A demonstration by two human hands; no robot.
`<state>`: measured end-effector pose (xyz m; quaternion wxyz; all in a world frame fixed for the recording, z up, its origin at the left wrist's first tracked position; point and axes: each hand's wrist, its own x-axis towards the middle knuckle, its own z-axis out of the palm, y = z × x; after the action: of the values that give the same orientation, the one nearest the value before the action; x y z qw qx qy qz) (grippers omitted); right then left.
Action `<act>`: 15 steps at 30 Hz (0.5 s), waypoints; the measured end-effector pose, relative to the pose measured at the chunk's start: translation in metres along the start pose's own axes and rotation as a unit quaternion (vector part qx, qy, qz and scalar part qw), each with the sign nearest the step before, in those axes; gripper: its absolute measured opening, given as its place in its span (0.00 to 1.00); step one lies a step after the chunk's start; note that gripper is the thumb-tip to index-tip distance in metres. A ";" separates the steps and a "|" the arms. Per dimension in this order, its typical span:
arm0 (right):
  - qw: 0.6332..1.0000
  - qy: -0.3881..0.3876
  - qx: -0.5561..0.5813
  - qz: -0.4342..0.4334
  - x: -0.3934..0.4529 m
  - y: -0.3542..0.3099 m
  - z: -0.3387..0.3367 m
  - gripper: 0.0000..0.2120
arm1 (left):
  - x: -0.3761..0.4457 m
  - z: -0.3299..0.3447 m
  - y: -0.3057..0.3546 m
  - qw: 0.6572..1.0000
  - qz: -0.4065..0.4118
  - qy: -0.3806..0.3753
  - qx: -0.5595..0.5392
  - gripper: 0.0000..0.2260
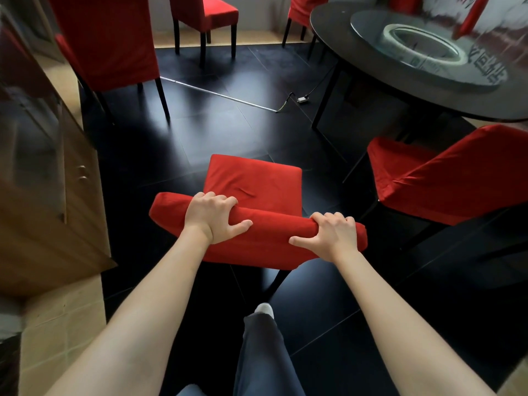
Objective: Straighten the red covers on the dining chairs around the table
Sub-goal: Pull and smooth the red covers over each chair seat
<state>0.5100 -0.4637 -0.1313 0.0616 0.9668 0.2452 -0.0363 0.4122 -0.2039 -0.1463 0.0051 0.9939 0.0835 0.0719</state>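
A dining chair with a red cover [265, 241] stands right in front of me, seen from above and behind. Its seat [251, 178] shows a small crease in the fabric. My left hand [213, 217] grips the top of the backrest left of its middle, fingers curled over the far side and thumb on the near side. My right hand [333, 234] grips the same top edge near its right end in the same way. The chair's legs are mostly hidden under the cover.
A round dark table [371, 81] with a glass turntable [428, 44] stands at the upper right. Other red-covered chairs stand at right [445, 178], upper left [108, 38], far middle [205, 12] and behind the table [303, 10]. A wooden cabinet [48, 195] lines the left. A cable and plug [301, 99] lie on the dark floor.
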 end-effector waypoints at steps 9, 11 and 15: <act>1.000 0.009 0.004 0.023 0.048 0.037 0.001 0.43 | 0.067 0.011 0.018 1.000 0.019 -0.009 0.017 0.38; 1.000 0.014 0.005 0.027 0.060 0.048 0.002 0.43 | 0.085 0.015 0.023 0.999 0.024 -0.013 0.021 0.36; 0.999 0.024 0.007 0.039 0.084 0.066 0.003 0.45 | 0.118 0.019 0.031 0.999 0.029 -0.021 0.021 0.35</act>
<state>0.6157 -0.4824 -0.1360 0.0508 0.9766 0.2087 -0.0127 0.5355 -0.2150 -0.1481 -0.0157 0.9971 0.0561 0.0491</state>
